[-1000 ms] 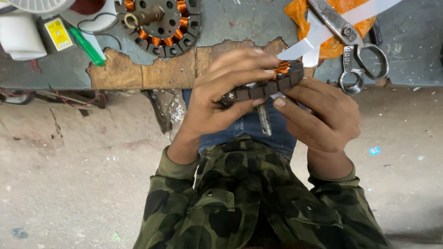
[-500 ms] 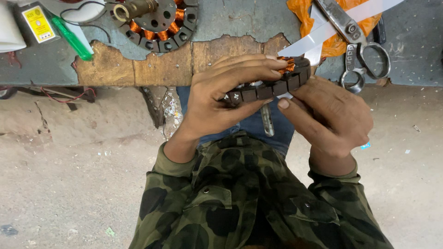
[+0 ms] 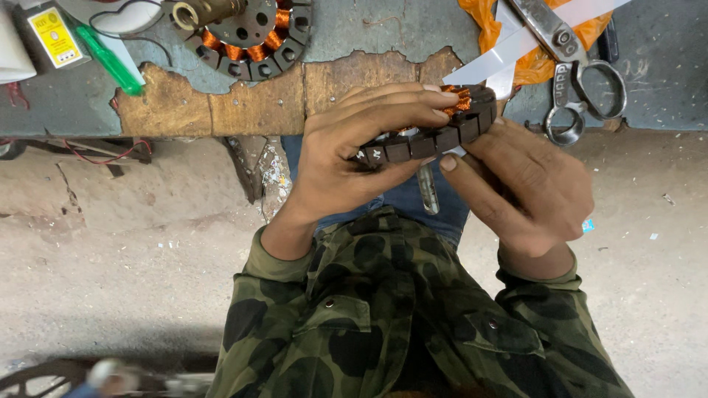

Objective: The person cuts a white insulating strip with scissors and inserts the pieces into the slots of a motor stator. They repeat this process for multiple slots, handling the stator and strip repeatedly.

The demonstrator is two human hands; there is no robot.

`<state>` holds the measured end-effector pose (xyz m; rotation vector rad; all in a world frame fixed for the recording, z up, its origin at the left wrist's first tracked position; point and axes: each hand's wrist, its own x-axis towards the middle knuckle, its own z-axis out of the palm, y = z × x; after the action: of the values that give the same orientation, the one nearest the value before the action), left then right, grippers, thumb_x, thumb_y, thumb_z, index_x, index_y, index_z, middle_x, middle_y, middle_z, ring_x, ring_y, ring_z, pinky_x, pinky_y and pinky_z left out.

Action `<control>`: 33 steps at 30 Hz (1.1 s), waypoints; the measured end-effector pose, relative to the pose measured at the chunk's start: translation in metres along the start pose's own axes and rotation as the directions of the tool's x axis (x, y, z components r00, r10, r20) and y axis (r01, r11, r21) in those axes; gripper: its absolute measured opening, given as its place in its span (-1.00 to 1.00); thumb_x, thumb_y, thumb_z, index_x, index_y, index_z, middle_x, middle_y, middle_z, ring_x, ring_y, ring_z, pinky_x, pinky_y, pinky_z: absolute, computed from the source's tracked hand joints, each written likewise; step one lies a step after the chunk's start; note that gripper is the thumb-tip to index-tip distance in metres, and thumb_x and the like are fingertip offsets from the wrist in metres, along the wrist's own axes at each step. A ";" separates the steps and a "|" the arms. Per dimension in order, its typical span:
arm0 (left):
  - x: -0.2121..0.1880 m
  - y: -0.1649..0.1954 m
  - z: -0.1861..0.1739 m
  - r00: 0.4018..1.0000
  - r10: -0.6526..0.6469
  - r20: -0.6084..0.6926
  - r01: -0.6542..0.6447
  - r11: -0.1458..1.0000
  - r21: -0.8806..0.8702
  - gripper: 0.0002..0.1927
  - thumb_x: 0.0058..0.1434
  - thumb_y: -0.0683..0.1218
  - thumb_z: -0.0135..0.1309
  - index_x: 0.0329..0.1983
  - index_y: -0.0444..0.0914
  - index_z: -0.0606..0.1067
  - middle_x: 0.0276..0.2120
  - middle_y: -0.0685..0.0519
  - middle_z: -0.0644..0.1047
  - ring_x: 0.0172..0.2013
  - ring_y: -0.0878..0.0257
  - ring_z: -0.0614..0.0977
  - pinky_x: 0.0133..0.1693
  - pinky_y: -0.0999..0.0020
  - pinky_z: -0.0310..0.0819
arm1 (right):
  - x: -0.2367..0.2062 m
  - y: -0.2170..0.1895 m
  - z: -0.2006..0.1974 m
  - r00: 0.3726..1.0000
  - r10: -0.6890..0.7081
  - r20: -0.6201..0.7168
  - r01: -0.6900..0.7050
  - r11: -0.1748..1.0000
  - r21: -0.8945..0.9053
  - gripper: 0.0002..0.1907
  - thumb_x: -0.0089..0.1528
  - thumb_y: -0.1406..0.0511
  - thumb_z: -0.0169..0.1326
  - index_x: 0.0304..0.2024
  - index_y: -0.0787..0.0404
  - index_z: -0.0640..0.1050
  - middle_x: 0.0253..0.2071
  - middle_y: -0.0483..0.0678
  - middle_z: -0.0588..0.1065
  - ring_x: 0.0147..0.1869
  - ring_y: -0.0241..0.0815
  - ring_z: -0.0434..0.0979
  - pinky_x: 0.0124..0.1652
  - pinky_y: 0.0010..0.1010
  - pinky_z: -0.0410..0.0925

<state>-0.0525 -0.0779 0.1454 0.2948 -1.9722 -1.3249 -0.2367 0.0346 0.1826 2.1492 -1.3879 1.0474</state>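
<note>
Both forearms, in camouflage sleeves, reach out from the near edge and meet at the middle. The left hand [image 3: 346, 158] lies palm down, fingers stretched long to the right, thumb curled underneath. The right hand [image 3: 527, 184] sits just right of it, back up, fingers bent toward the left, its index finger probably pressing inward; the fingertips are partly hidden.

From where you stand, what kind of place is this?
Probably a small motor-repair workshop: a worn bench carries a copper-wound stator and scissors, and both hands hold another wound stator.
</note>
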 end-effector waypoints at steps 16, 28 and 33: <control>-0.002 -0.002 0.002 0.999 -0.031 0.013 0.029 0.993 0.115 -0.51 0.24 -0.17 0.38 0.23 -0.19 0.53 0.22 0.08 0.57 0.29 0.18 0.56 0.32 0.24 0.47 | 0.010 -0.004 -0.013 0.982 0.024 0.188 -0.014 0.998 -0.057 -0.78 0.10 0.46 0.36 -0.19 0.30 0.69 -0.22 0.07 0.58 -0.05 0.04 0.61 -0.07 -0.26 0.57; 0.009 0.014 0.004 0.999 -0.045 -0.006 0.045 0.994 0.097 -0.52 0.15 -0.23 0.36 0.16 -0.26 0.54 0.16 0.01 0.60 0.29 0.08 0.61 0.27 0.22 0.45 | 0.016 0.002 -0.030 0.979 0.075 0.187 -0.093 0.992 0.086 -0.68 0.04 0.41 0.27 -0.12 0.30 0.69 -0.13 0.06 0.56 -0.02 0.03 0.56 -0.08 -0.19 0.48; 0.016 0.023 0.007 0.999 -0.049 -0.012 0.050 0.991 0.128 -0.51 0.10 -0.23 0.35 0.13 -0.28 0.56 0.15 -0.01 0.61 0.26 0.07 0.61 0.27 0.19 0.44 | 0.025 -0.006 -0.043 0.967 0.121 0.226 -0.128 0.992 0.018 -0.63 -0.01 0.42 0.22 -0.11 0.29 0.68 -0.16 0.07 0.56 -0.06 0.03 0.59 -0.13 -0.23 0.47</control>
<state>-0.0639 -0.0715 0.1710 0.4125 -2.0582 -1.2271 -0.2421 0.0497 0.2298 2.2876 -1.6372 0.8963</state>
